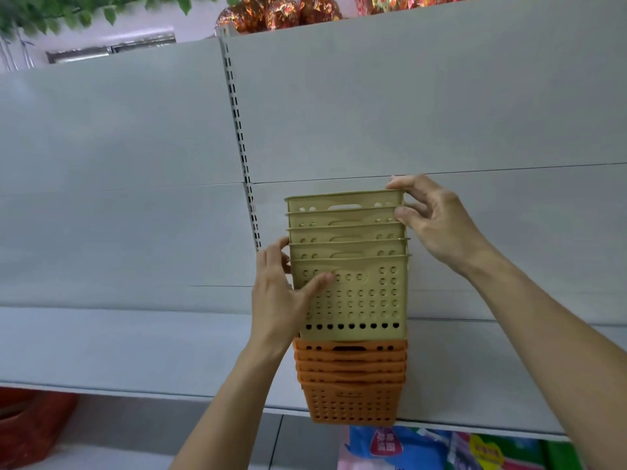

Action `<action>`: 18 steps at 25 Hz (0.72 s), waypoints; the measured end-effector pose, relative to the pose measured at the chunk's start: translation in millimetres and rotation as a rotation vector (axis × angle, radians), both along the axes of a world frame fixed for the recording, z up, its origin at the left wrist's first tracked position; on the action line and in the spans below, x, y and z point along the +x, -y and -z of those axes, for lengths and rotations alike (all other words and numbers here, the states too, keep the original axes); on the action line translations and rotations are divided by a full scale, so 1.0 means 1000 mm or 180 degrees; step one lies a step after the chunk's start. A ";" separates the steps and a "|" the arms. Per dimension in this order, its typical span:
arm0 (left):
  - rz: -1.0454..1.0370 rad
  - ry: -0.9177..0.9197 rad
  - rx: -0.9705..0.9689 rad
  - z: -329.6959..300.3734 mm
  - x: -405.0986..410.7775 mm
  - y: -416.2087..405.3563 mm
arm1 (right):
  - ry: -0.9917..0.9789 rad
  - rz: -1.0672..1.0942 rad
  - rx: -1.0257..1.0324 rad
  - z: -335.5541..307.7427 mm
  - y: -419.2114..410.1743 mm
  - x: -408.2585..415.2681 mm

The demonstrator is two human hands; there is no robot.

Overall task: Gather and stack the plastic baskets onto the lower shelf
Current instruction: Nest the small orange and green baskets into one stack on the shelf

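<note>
Beige baskets point(349, 266), nested, sit atop the orange baskets point(351, 385) on the grey shelf point(135, 351). Left hand point(285, 296) grips their left side; right hand point(437, 222) pinches the uppermost rim's right corner.

**Both hands raised at frame centre, bare forearms reaching up**

The left hand point(283, 293) sits just left of centre, palm turned inward, thumb stretched rightward and fingers curled out of sight behind; its forearm rises from the bottom edge; the right hand point(437, 222) is higher, right of centre, fingers spread and bent leftward in a pinch; its forearm runs in from the lower right corner.
</note>
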State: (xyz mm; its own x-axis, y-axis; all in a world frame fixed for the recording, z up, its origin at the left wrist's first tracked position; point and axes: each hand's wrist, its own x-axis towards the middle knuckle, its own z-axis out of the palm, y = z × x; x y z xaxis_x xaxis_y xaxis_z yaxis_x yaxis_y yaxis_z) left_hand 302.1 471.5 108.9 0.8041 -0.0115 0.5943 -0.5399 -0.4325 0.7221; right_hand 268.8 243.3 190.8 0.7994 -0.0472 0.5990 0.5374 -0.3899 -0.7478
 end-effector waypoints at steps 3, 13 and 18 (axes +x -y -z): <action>0.0027 0.0111 -0.0230 -0.005 -0.004 0.003 | 0.0134 0.0159 -0.0028 0.002 0.001 0.003; 0.0149 0.0160 -0.0486 0.021 0.003 0.006 | 0.0345 0.0064 -0.0007 0.041 -0.004 -0.005; 0.0513 -0.0423 -0.0106 0.067 -0.004 -0.003 | -0.0020 0.0213 -0.0746 0.101 -0.008 -0.010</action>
State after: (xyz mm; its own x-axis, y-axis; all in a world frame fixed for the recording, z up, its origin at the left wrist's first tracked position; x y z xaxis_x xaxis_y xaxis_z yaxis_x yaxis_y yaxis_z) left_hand 298.0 474.2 41.8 0.8648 -0.1285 0.4853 -0.4992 -0.3230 0.8040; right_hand 258.8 251.1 89.4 0.8029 0.0395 0.5948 0.5001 -0.5876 -0.6361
